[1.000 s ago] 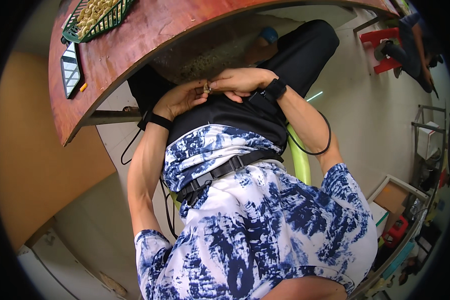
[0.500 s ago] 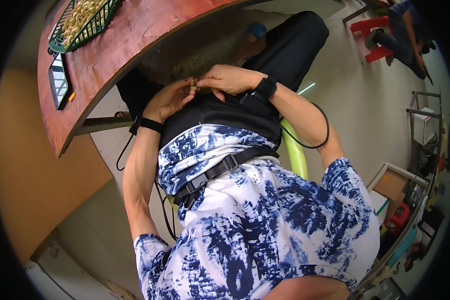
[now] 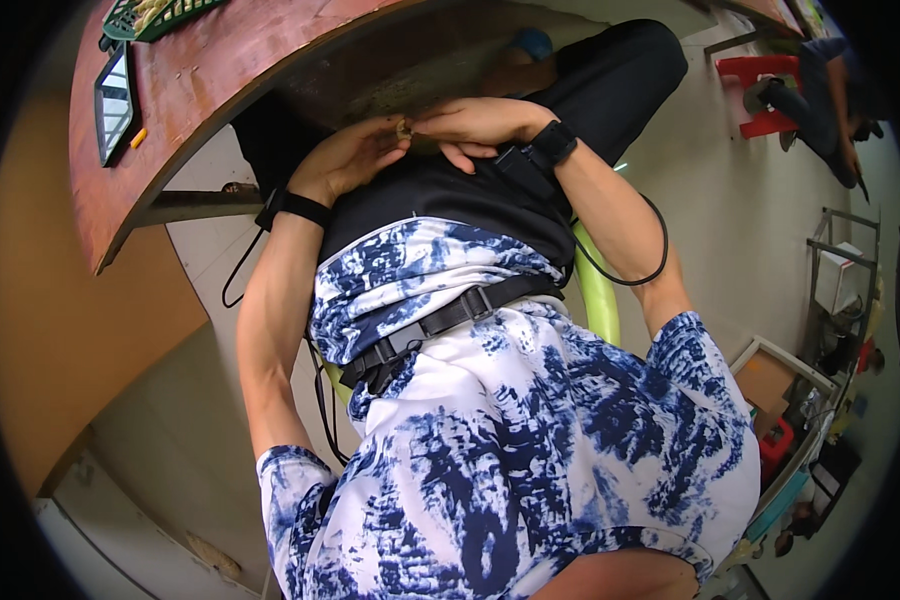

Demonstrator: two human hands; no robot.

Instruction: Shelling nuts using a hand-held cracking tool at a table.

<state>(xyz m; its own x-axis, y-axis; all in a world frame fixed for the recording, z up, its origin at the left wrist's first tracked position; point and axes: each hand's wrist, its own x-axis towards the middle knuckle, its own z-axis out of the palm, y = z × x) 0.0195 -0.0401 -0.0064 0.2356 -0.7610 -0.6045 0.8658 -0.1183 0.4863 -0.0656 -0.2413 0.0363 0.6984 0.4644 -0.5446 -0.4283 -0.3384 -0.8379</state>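
A small tan, lumpy thing that looks like a peanut in its shell (image 3: 403, 131) is between my fingertips, over my lap. My left hand (image 3: 355, 158) pinches it from the left, with its fingers bent. From the other side the fingertips of my right hand (image 3: 480, 122) close on it as well, while its lower fingers hang loosely. Both hands are just below the table edge. At the far left, a green plastic basket (image 3: 170, 22) of similar tan peanuts stands on the reddish table (image 3: 225, 62), partly cut off by the view's rim.
A phone (image 3: 115, 105) and a small orange stick (image 3: 138, 138) lie near the table's curved edge. Black cables hang from bands on both my wrists. On the far right, a person (image 3: 830, 110) sits on a red stool (image 3: 755, 95). Shelving with boxes lines the right side.
The view has tilted, so the table and basket sit higher in it. My hands stay together at the peanut, with the right hand's lower fingers now more spread.
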